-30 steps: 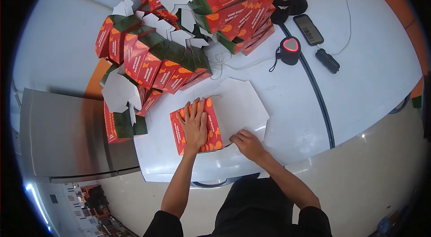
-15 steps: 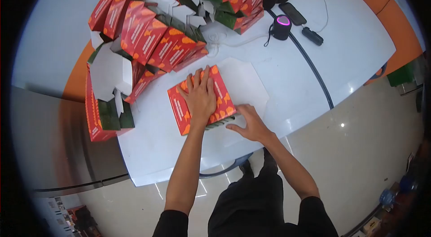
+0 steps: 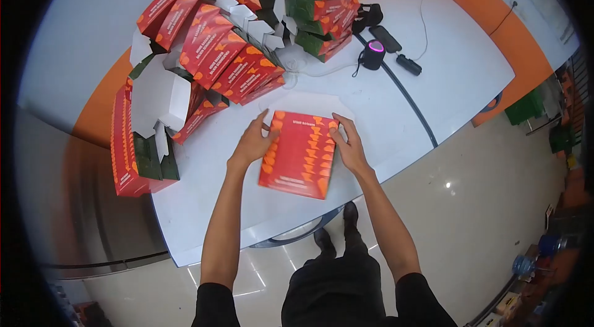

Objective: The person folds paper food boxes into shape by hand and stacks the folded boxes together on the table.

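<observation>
A flattened-looking red cardboard box (image 3: 298, 157) with orange leaf-like shapes and white print is in front of me, near the table's front edge. My left hand (image 3: 250, 141) grips its upper left side, thumb on the red face. At the upper right corner my right hand (image 3: 350, 147) holds the opposite side, its thumb also on the printed face. Behind the box a white cardboard flap (image 3: 309, 103) spreads on the table. The fingers' undersides are hidden by the box edges.
Several red and green boxes (image 3: 207, 48) are piled at the back left. One open box (image 3: 124, 147) stands at the table's left edge. A black speaker with a purple ring (image 3: 372, 56), a phone (image 3: 385, 38) and a dark cable (image 3: 408, 98) are to the right.
My left hand has moved from flat on top of the box to its left side. My right hand has come up to the right corner. The box has turned and its printed face looks different.
</observation>
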### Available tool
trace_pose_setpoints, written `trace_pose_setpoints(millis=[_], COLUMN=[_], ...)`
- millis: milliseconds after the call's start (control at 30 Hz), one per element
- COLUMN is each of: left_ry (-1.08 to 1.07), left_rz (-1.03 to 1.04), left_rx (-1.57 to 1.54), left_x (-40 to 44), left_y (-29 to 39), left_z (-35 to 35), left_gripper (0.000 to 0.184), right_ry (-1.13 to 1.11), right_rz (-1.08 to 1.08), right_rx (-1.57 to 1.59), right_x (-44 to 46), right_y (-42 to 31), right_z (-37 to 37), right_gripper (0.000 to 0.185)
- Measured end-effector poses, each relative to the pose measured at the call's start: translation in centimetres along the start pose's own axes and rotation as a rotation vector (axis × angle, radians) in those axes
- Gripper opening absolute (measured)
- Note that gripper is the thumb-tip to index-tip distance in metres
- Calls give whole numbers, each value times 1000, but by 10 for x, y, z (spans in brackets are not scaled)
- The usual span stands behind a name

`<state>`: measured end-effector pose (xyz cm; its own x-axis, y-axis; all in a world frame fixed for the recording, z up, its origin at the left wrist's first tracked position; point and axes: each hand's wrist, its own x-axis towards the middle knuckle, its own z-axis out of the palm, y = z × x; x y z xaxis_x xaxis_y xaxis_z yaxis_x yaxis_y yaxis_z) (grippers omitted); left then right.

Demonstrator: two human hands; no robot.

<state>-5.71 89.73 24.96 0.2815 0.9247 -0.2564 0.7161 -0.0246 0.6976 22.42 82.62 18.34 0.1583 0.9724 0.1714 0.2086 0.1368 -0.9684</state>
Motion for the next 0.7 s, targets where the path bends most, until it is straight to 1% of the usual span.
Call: trace_pose_setpoints(millis=[33, 100, 167, 200, 267, 333, 367, 533, 700], left_ry=[23, 213, 297, 289, 255, 196, 182, 160, 163], left_rz=[-66, 266, 442, 459, 421, 302, 265, 256, 249], left_rx=[-132, -73, -146, -248, -505, -810, -830, -919, -913], left_x=[-11, -5, 10, 16, 22, 19, 17, 18, 16], left_y=[6, -26, -56, -61, -67, -67, -63, -59, -58], left_z=[0, 11, 34, 44, 58, 72, 72, 73, 70], left_gripper=[77, 70, 61, 55, 43, 33, 20, 17, 18], right_ry=[-96, -144, -161, -154, -143, -138, -139, -120, -125], right_rz=[66, 122, 177, 195, 226, 256, 253, 289, 247], right_rx=[116, 178, 251, 296, 371, 438, 445, 472, 459], right_x=[4, 9, 9, 10, 13, 13, 17, 11, 12], right_y=[0, -3, 1, 7, 14, 21, 17, 12, 23], right_z=[-2, 4, 10, 13, 17, 19, 20, 20, 22], right_gripper=[53, 54, 54, 53, 50, 45, 43, 35, 33])
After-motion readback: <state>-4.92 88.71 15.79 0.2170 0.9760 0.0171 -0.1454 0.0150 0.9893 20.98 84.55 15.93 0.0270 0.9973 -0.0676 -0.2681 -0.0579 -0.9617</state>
